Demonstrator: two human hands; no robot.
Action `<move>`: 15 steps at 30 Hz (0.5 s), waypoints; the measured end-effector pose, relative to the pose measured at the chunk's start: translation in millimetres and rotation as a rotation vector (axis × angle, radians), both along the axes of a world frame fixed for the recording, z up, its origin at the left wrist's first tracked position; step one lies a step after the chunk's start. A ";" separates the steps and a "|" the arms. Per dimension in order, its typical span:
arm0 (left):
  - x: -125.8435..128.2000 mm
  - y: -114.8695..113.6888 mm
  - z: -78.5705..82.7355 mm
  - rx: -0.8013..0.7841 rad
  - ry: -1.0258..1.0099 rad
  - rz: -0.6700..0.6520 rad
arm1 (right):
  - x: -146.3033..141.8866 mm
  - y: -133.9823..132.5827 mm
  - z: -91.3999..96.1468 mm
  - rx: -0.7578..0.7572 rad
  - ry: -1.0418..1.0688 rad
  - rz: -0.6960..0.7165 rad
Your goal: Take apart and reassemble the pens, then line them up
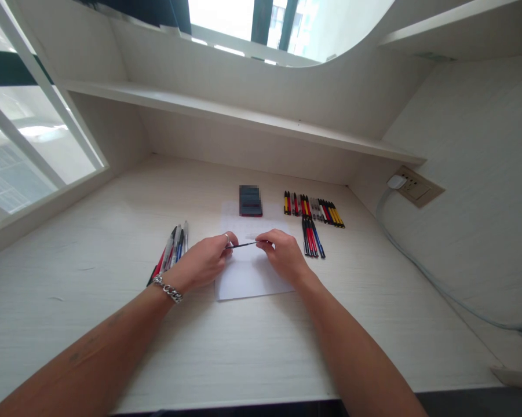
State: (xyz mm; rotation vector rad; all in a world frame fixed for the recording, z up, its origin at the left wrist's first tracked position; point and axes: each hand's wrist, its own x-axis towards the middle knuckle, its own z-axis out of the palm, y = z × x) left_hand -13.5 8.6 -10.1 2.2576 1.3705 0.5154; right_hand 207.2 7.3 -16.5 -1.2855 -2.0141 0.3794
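Note:
Above a sheet of white paper (247,284), a thin dark pen (242,245) is stretched nearly level between my two hands. My left hand (212,255), with a ring and a chain bracelet, is closed on its left end. The fingertips of my right hand (280,250) pinch its right end. Whether it is a whole pen or only its inner part, I cannot tell. A small clear piece (251,236) lies on the paper just behind the pen. To the left of my left hand is a loose bundle of pens (174,246), partly hidden by that hand.
Past the paper sits a dark box (250,201), its top blurred. Several yellow, red, black and clear pens (313,208) lie in a row at the back right, with more pens (313,237) before them. A cable (408,260) hangs from the wall socket (417,186); a shelf (243,119) overhangs the desk.

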 end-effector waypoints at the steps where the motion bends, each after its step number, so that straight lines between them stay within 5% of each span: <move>1: -0.7 0.5 -0.2 0.000 0.002 0.007 | 2.8 1.7 -0.1 0.006 0.002 -0.016; 15: -2.6 1.6 1.0 0.000 -0.005 0.044 | 0.7 11.2 -19.1 -0.086 -0.261 -0.169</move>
